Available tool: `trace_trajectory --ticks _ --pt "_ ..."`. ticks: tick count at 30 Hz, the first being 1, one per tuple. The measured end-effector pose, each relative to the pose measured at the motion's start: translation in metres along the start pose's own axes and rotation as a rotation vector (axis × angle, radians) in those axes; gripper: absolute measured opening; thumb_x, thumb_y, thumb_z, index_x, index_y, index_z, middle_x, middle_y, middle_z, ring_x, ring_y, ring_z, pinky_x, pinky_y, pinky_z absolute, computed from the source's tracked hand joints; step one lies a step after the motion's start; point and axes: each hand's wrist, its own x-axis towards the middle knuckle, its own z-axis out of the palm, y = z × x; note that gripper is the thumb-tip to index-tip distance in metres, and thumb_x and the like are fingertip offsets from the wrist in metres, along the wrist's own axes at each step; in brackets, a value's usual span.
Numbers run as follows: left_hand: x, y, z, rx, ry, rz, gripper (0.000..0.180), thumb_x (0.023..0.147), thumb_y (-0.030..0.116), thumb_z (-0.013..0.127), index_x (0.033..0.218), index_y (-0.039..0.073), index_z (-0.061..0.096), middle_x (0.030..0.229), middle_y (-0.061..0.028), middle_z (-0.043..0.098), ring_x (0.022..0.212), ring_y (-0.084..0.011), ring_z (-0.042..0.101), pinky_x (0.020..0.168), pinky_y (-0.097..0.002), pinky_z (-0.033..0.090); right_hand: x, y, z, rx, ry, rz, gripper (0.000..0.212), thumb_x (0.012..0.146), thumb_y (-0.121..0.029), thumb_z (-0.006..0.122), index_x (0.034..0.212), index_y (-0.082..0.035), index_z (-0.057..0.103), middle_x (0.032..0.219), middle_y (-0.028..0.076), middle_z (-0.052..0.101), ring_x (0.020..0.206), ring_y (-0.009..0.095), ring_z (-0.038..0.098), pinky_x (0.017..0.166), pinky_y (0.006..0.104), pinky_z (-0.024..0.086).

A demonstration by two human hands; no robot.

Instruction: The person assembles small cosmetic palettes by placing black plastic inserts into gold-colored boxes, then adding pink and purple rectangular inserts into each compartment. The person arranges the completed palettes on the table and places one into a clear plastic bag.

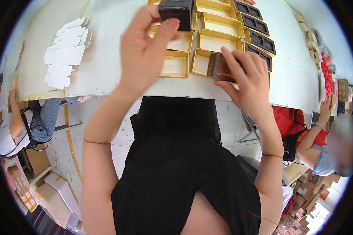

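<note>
My left hand [143, 51] is closed around a dark, glossy block that looks like a stack of dark plastic trays [177, 15], raised over the far part of the table. My right hand [249, 74] grips a brown, ridge-sided stack of plastic trays [216, 66], fingers on top and thumb at its near side. That stack is over the nearest shallow gold box [199, 62] and hides part of it. Several other open gold boxes [219, 40] with pale bottoms stand in rows. Along the right row, dark compartmented trays [262, 41] sit in or on the boxes.
Flat white die-cut cartons [68, 51] lie stacked at the left of the white table [102, 66]. Wooden pieces [308, 37] and red material [325, 74] line the right side. A person sits at each side, and cardboard boxes [35, 156] stand on the floor.
</note>
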Motion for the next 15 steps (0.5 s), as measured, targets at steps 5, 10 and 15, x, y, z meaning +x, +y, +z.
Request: trace_trajectory --ticks 5,10,15 --pt "-0.029 -0.016 0.031 -0.155 0.03 -0.286 0.024 0.107 0.024 0.04 0.122 0.005 0.044 0.125 -0.0063 0.054 0.115 -0.0135 0.054 0.099 -0.0373 0.051 0.009 -0.009 0.025 -0.035 -0.058 0.06 0.066 0.072 -0.036 0.077 0.128 -0.005 0.059 0.105 0.007 0.058 0.098 0.026 0.054 0.086 0.0394 0.043" --pt "-0.037 -0.027 0.043 -0.317 0.061 -0.398 0.024 0.107 0.023 0.039 0.125 0.007 0.043 0.126 -0.0058 0.053 0.119 -0.0132 0.051 0.104 -0.0364 0.045 0.018 -0.005 0.048 0.117 -0.032 0.056 0.067 0.073 -0.039 0.076 0.126 -0.003 0.058 0.101 0.006 0.057 0.094 0.025 0.052 0.086 0.0397 0.044" --pt "-0.038 -0.028 0.044 -0.337 0.067 -0.341 0.024 0.107 0.022 0.038 0.125 0.007 0.043 0.126 -0.0063 0.053 0.117 -0.0138 0.053 0.104 -0.0359 0.045 0.018 -0.01 0.048 0.117 -0.078 0.094 0.073 0.074 -0.038 0.075 0.133 -0.002 0.052 0.118 0.012 0.056 0.11 0.033 0.053 0.099 0.0484 0.043"
